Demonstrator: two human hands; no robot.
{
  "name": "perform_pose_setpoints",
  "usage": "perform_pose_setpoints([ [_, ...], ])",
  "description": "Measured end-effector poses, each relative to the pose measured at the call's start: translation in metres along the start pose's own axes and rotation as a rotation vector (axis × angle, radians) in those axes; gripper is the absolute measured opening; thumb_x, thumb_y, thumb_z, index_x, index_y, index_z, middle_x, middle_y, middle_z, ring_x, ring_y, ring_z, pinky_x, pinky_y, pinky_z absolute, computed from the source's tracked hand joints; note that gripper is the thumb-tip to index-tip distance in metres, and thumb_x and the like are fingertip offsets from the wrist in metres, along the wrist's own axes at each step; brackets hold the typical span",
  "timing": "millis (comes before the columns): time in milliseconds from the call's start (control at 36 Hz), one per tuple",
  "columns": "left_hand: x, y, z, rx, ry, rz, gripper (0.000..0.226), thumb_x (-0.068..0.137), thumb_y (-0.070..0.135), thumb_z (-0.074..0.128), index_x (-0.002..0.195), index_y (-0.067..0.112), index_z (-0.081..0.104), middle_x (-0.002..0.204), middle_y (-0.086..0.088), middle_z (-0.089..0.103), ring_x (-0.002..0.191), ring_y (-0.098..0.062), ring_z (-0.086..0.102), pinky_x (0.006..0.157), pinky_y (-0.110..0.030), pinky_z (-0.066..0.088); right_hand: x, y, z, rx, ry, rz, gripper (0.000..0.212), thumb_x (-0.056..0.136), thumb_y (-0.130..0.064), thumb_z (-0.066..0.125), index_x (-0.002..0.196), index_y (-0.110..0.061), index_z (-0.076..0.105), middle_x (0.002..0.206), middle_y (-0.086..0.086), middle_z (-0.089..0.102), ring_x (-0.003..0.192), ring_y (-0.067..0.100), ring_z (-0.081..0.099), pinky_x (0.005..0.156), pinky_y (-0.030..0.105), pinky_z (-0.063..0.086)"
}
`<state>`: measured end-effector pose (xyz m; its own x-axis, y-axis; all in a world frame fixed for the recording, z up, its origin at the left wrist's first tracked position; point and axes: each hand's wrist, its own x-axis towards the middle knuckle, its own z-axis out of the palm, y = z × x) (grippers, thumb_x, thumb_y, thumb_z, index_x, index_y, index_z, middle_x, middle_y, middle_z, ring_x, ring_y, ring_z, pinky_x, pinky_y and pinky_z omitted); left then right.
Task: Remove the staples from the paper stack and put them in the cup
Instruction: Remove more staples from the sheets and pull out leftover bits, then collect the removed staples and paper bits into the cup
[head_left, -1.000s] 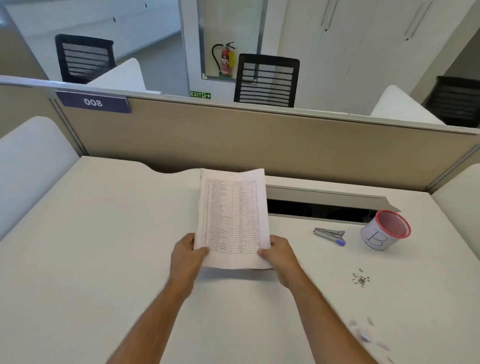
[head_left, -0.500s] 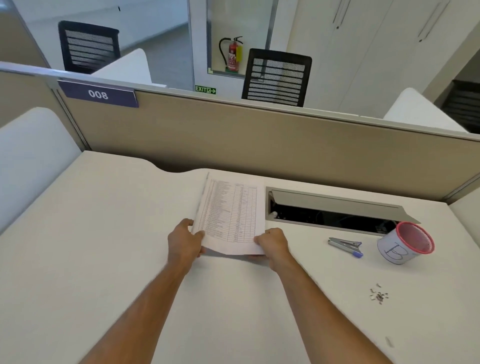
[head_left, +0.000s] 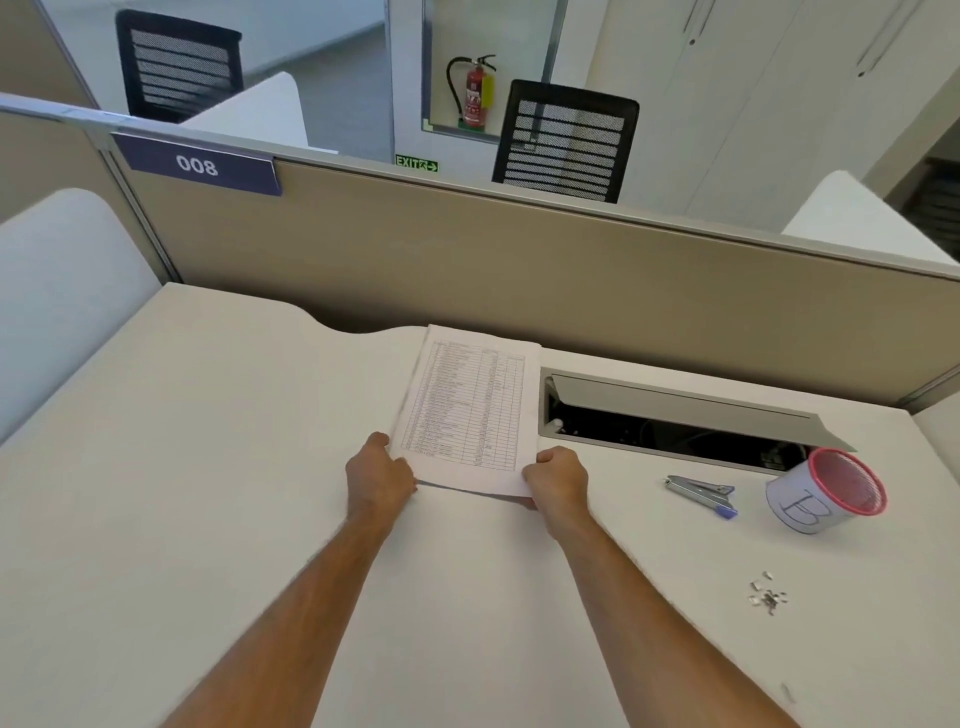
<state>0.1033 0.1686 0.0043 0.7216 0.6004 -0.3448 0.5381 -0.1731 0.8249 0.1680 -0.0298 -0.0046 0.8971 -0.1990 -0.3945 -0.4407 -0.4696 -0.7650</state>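
Observation:
A paper stack (head_left: 470, 405) printed with a table lies almost flat on the white desk, its near edge slightly raised. My left hand (head_left: 379, 480) grips its near left corner and my right hand (head_left: 556, 483) grips its near right corner. To the right stands a cup (head_left: 823, 496) with a pink mesh rim and a white label marked B. A small pile of loose staples (head_left: 766, 596) lies on the desk in front of the cup. A metal staple remover (head_left: 701, 491) with a blue tip rests between the stack and the cup.
An open cable hatch (head_left: 675, 415) with a raised flap is sunk into the desk just right of the stack. A beige partition (head_left: 519, 270) closes the far side. White side dividers (head_left: 57, 291) stand at left and right.
The paper stack went from held upright to laid down toward the desk, further from me. Both hands stayed on its near corners.

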Motion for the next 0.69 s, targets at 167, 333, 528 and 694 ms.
perform_pose_setpoints([
  [167,-0.001,-0.003,-0.004,0.070,0.011,0.003,0.033,0.099,0.011,0.056,0.130,0.001,0.053,0.099,-0.020,0.073,0.081,-0.036,0.077,0.084,-0.046,0.064,-0.004,0.001,-0.003,-0.145,0.047,-0.039,0.016,0.086,-0.008,0.056,0.101,-0.006,0.061,0.098,0.005,0.064,0.091,0.028,0.063,0.071,0.032,0.052],
  [333,-0.017,0.005,-0.007,0.243,0.038,0.007,0.035,0.095,0.015,0.054,0.128,0.004,0.056,0.124,-0.019,0.056,0.092,-0.039,0.071,0.080,-0.041,0.059,-0.015,0.001,-0.011,-0.201,0.092,-0.125,0.030,0.090,-0.012,0.060,0.119,-0.006,0.065,0.119,0.008,0.065,0.108,0.028,0.063,0.077,0.030,0.050],
  [528,-0.060,0.018,0.001,0.203,-0.040,0.071,0.031,0.089,0.013,0.054,0.117,0.009,0.066,0.112,-0.012,0.071,0.091,-0.034,0.074,0.084,-0.047,0.063,-0.040,0.008,-0.026,-0.159,0.071,-0.180,0.015,0.083,-0.013,0.063,0.097,-0.012,0.069,0.104,0.003,0.068,0.096,0.023,0.065,0.079,0.039,0.059],
  [694,-0.106,0.020,0.013,0.146,-0.127,0.124,0.013,0.092,0.014,0.053,0.093,0.016,0.065,0.097,-0.003,0.073,0.087,-0.027,0.075,0.079,-0.042,0.064,-0.066,0.023,-0.045,-0.183,0.073,-0.217,0.014,0.086,-0.015,0.063,0.098,-0.014,0.069,0.106,0.003,0.067,0.094,0.021,0.065,0.072,0.033,0.057],
])
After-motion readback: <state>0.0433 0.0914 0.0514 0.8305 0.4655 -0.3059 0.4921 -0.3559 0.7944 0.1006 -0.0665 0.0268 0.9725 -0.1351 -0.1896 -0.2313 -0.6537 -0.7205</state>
